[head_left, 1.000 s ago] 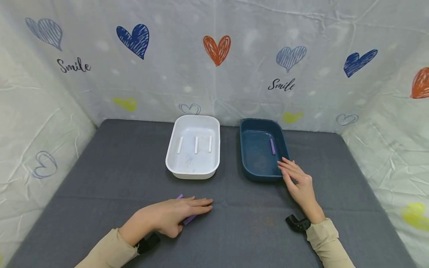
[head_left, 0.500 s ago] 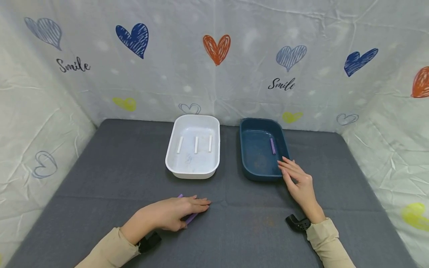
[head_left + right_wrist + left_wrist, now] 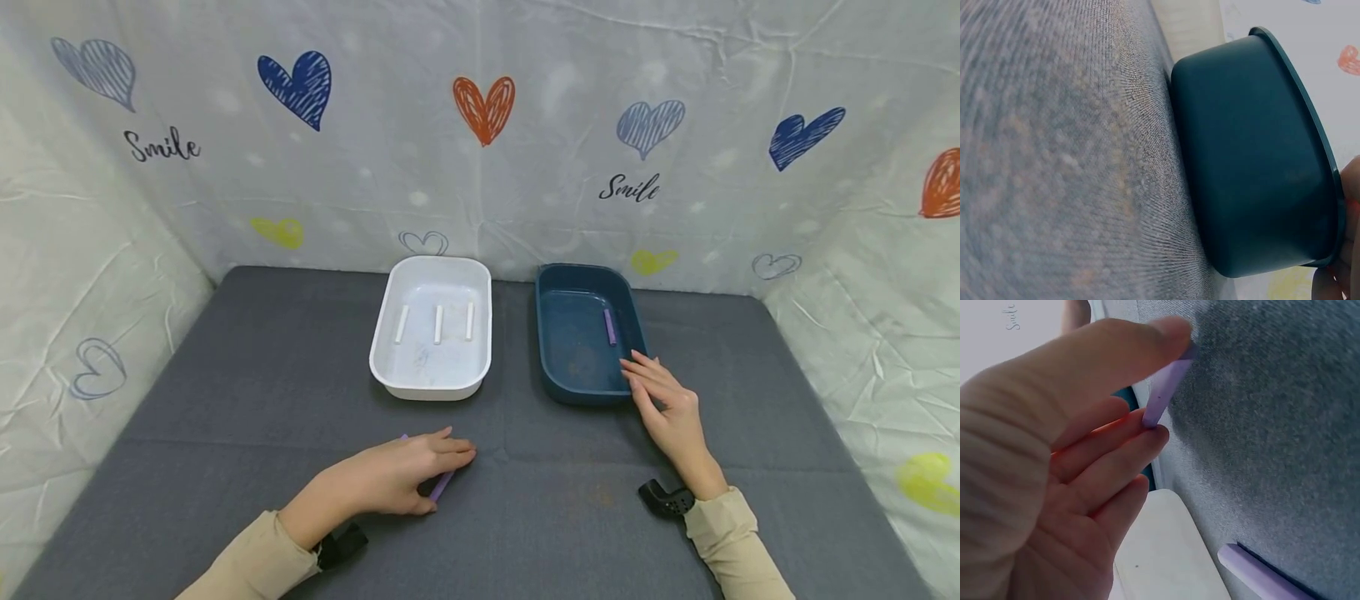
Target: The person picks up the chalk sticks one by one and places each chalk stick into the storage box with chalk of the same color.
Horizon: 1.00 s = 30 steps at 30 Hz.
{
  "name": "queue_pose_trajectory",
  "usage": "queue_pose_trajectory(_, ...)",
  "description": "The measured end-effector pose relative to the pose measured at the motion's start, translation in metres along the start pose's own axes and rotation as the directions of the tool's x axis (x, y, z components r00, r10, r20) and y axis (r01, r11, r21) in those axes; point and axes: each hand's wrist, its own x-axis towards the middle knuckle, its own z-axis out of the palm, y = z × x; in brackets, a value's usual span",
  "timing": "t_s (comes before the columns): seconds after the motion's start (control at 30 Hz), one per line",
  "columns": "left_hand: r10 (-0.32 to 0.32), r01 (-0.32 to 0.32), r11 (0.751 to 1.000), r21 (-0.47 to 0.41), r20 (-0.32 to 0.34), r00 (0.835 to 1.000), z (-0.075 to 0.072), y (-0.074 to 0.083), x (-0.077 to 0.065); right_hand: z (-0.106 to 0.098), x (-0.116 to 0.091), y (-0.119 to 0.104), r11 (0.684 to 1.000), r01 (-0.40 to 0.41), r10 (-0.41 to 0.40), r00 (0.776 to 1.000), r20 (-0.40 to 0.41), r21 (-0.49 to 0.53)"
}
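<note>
In front of the white tray (image 3: 431,392), my left hand (image 3: 401,473) holds one purple stick (image 3: 1169,390) between thumb and fingertips, bridging its two ends; I cannot tell whether it touches the cloth (image 3: 525,542); a second purple stick (image 3: 1266,575) lies loose between that hand and the white tray. Three white sticks (image 3: 438,325) lie inside the white tray; to its right stands the blue tray (image 3: 588,399), with a third purple stick (image 3: 610,327) inside; my right hand (image 3: 671,417) touches the blue tray's near right corner, though I cannot tell whether its fingers pinch the rim. I judge this a pick-up; I would squeeze gently, as the stick may snap; I would lift straight up, clear of the loose one.
</note>
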Motion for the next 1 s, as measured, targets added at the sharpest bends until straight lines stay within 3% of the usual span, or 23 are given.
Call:
queue_pose_trajectory(0.47,0.057,-0.056,0.998,0.015,-0.092,0.994,0.000,0.003,0.009,0.000,0.000,0.000,1.000,-0.005,0.005,1.000,-0.004,-0.015)
queue_pose_trajectory(0.73,0.123,-0.126,0.992,0.000,-0.220,0.968,-0.001,0.003,0.015,0.001,0.000,0.000,1.000,-0.005,0.005,1.000,-0.003,-0.011)
queue_pose_trajectory(1.0,0.123,-0.125,0.992,0.009,-0.276,0.953,-0.003,0.004,0.019,0.000,0.000,0.000,1.000,-0.007,0.007,1.000,-0.004,-0.024)
